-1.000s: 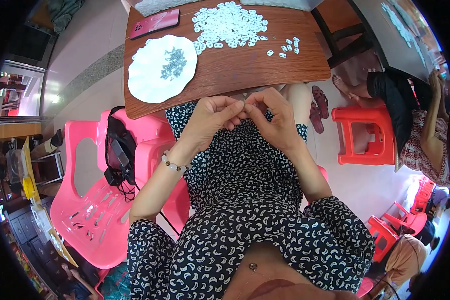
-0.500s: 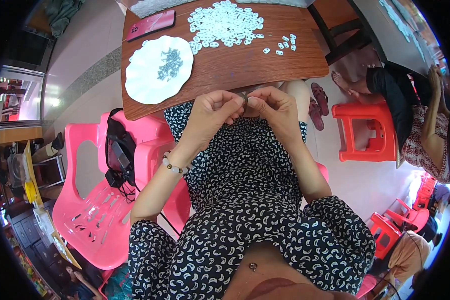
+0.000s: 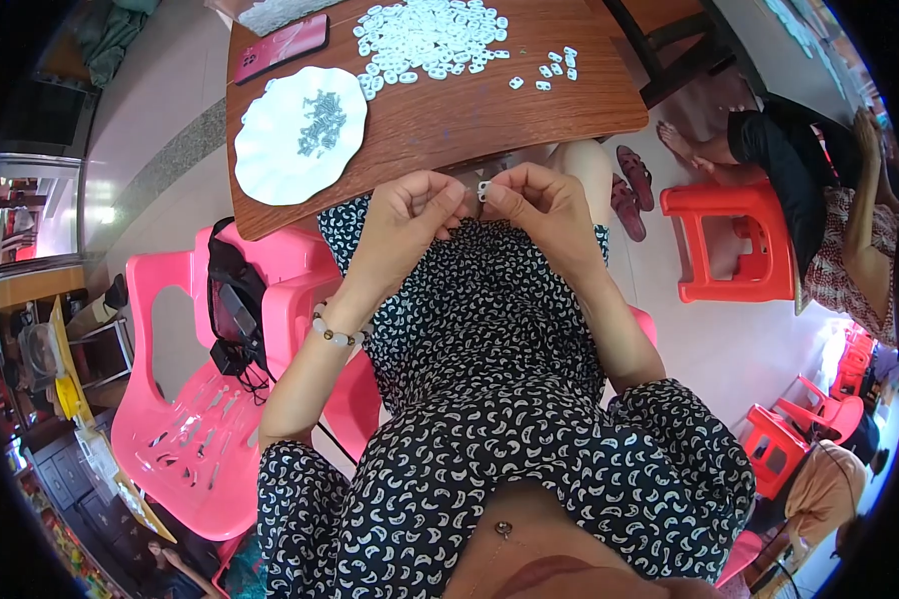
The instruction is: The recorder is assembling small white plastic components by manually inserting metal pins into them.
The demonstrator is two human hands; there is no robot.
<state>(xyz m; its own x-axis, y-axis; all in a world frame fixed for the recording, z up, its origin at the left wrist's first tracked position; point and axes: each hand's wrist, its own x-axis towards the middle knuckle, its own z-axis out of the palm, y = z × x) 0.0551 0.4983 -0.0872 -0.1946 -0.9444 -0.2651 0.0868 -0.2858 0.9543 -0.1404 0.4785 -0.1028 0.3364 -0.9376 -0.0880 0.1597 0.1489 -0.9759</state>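
My left hand (image 3: 410, 222) and my right hand (image 3: 544, 212) are raised over my lap, just in front of the table's near edge. Between the thumb and forefinger of my right hand is a small white oval plastic piece (image 3: 483, 189) with two holes. The left thumb and forefinger are pinched together a little apart from it; whatever they hold is too small to make out. On the table, a white wavy-rimmed plate (image 3: 260, 150) carries a heap of small grey screws (image 3: 324, 124). Beyond it lies a big pile of similar white pieces (image 3: 430, 38).
Several white pieces (image 3: 556, 70) lie apart at the right of the wooden table (image 3: 449, 130). A pink phone (image 3: 282, 48) rests at its far left. Pink chairs (image 3: 185, 419) with a black bag (image 3: 238, 304) stand left. Rightward are a red stool (image 3: 734, 245), sandals (image 3: 629, 195) and a seated person (image 3: 859, 230).
My hands have drawn slightly apart, and the white piece now shows at my right fingertips. The whole view has shifted a little, so the table sits further left and up.
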